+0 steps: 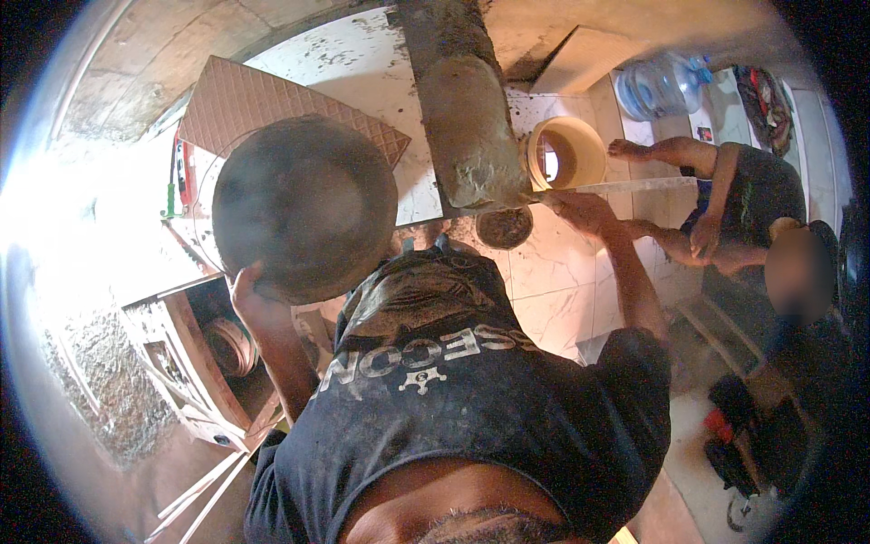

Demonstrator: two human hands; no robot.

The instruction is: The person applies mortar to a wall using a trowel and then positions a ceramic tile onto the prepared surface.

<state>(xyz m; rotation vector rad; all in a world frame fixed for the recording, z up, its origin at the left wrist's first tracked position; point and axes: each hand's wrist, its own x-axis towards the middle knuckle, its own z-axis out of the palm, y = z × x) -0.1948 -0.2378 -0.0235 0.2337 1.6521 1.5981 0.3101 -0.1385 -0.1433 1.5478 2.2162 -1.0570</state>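
Note:
My left hand [252, 288] grips the rim of a round, dark grey basin [304, 208], which rests partly over a white ledge and a pinkish textured tile [204, 109]. My right hand [575, 213] has its fingers closed on a long, thin pale bar [657, 184] at the near end of a strip coated in grey mortar [476, 172]. The bar reaches out to the right. Just below that end, a small round dark container [504, 227] sits on the marble-look floor tiles.
A cream bucket [589, 154] stands right of the mortar strip, with a large blue water bottle [652, 91] behind it. Another person [752, 190] sits at the right, legs stretched toward the bucket. At lower left are a wooden cabinet [172, 363] and white strips [195, 490].

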